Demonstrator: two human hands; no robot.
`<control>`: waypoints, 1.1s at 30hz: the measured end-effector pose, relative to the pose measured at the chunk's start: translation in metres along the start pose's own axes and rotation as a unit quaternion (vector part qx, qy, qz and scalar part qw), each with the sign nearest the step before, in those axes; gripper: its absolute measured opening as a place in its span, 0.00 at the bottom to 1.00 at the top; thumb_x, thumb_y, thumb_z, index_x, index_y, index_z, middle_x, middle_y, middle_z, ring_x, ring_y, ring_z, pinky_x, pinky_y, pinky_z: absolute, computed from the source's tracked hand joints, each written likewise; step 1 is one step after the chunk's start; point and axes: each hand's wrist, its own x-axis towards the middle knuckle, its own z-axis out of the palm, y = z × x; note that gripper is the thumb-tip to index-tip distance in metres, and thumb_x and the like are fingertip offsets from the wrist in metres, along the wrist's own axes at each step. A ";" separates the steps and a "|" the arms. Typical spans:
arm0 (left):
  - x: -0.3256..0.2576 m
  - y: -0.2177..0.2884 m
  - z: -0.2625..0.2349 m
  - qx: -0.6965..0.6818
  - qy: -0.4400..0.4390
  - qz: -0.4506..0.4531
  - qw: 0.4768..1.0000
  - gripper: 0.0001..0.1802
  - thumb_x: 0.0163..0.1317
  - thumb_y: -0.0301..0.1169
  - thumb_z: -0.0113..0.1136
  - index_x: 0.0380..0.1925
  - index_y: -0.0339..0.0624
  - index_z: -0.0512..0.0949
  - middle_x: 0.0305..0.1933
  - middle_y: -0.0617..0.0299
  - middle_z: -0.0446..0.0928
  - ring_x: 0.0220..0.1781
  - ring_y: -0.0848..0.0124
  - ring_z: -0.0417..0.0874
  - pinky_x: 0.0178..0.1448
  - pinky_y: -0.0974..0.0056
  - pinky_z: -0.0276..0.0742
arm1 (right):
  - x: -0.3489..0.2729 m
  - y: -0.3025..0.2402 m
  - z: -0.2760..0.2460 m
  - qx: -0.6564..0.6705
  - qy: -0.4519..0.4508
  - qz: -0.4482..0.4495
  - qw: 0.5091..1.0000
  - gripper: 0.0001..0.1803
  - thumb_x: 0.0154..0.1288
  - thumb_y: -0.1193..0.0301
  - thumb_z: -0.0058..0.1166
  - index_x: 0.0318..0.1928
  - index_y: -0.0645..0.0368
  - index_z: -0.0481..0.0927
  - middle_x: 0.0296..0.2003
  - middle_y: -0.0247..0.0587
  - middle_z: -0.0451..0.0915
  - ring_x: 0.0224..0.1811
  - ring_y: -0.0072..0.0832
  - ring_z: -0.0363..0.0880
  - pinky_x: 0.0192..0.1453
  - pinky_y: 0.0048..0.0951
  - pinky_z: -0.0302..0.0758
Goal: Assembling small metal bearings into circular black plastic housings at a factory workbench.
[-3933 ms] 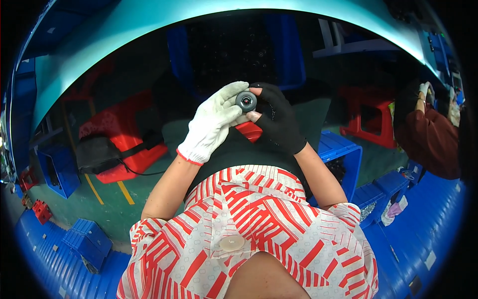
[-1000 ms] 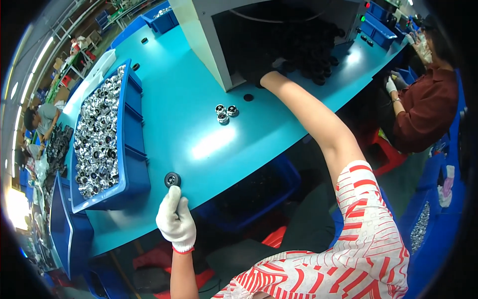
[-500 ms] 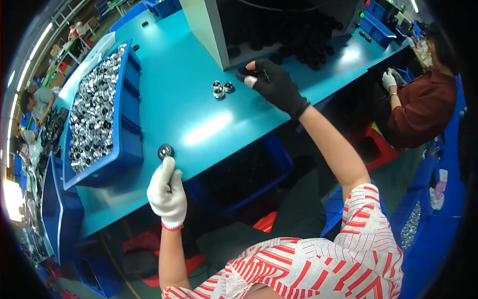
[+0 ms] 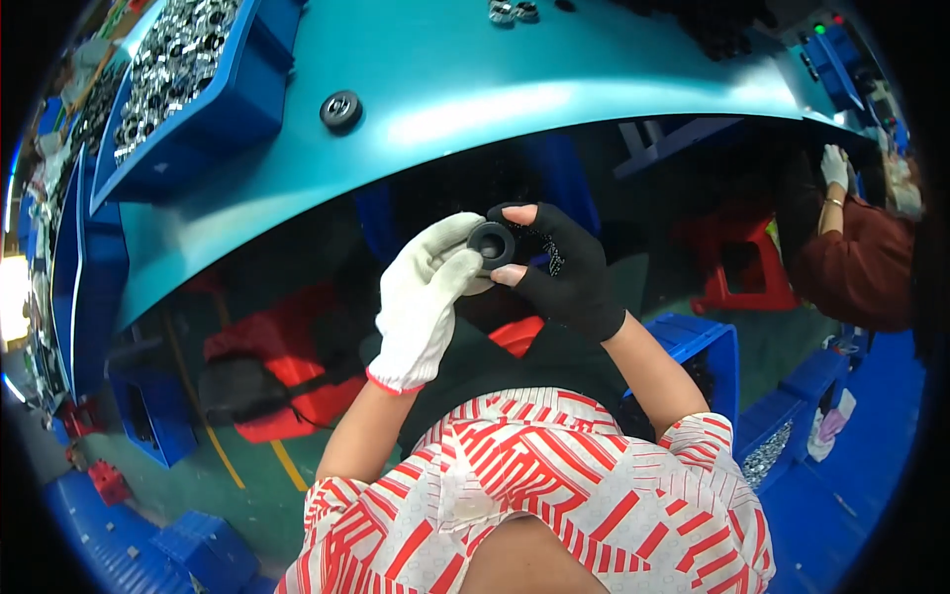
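A small black rubber ring, like a toy tyre (image 4: 491, 246), is held up in front of my body, off the table's near edge. My left hand (image 4: 426, 287), in a white knit glove, pinches its left side. Closed on its right side is my right hand (image 4: 564, 267), in a black glove that leaves the thumb and a fingertip bare. A black wheel with a silvery hub (image 4: 340, 111) lies on the teal table (image 4: 426, 59). Farther back stand a few shiny metal hubs (image 4: 502, 11).
At the left a blue bin (image 4: 237, 119) is heaped with shiny metal parts. Black rings (image 4: 708, 25) are piled at the far right of the table. Below are red stools (image 4: 742, 262) and a blue crate (image 4: 698, 342). Another person (image 4: 861, 262) sits at the right.
My right hand has come back from the far side of the table with a black ring. My left hand has left the wheel on the table and met the right. The view has tilted down.
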 end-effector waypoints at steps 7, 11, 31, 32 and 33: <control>-0.007 -0.017 -0.011 -0.041 -0.006 -0.010 0.999 0.19 0.62 0.26 0.56 0.53 0.30 0.72 0.47 0.53 0.78 0.45 0.67 0.82 0.47 0.66 0.84 | -0.017 0.016 0.018 0.024 0.027 0.021 0.999 0.27 0.53 0.81 0.63 0.55 0.62 0.73 0.48 0.41 0.77 0.50 0.29 0.77 0.54 0.28 0.73; -0.009 -0.033 -0.016 -0.047 0.000 0.003 0.999 0.21 0.62 0.21 0.57 0.56 0.30 0.70 0.49 0.52 0.77 0.49 0.66 0.82 0.49 0.65 0.84 | -0.020 0.006 0.022 -0.191 -0.020 -0.115 0.975 0.22 0.51 0.83 0.62 0.49 0.55 0.80 0.44 0.42 0.77 0.42 0.31 0.80 0.43 0.26 0.77; -0.002 -0.056 -0.029 -0.166 -0.063 0.036 0.983 0.19 0.59 0.22 0.61 0.52 0.32 0.76 0.48 0.50 0.80 0.49 0.64 0.82 0.57 0.63 0.78 | -0.024 0.019 0.028 -0.271 -0.002 -0.247 0.930 0.14 0.54 0.73 0.63 0.43 0.51 0.81 0.40 0.35 0.79 0.37 0.33 0.78 0.35 0.30 0.75; -0.002 -0.056 -0.029 -0.169 -0.059 0.028 0.983 0.19 0.59 0.22 0.61 0.52 0.32 0.76 0.48 0.50 0.80 0.49 0.64 0.82 0.57 0.63 0.79 | -0.023 0.020 0.028 -0.269 0.001 -0.249 0.931 0.14 0.54 0.73 0.63 0.42 0.51 0.81 0.40 0.35 0.79 0.37 0.33 0.78 0.35 0.30 0.75; -0.001 -0.056 -0.029 -0.171 -0.056 0.020 0.984 0.19 0.59 0.22 0.61 0.52 0.33 0.76 0.48 0.50 0.80 0.49 0.64 0.82 0.57 0.63 0.79 | -0.023 0.020 0.028 -0.268 0.000 -0.248 0.931 0.14 0.54 0.73 0.63 0.42 0.51 0.81 0.40 0.35 0.79 0.37 0.33 0.78 0.35 0.30 0.75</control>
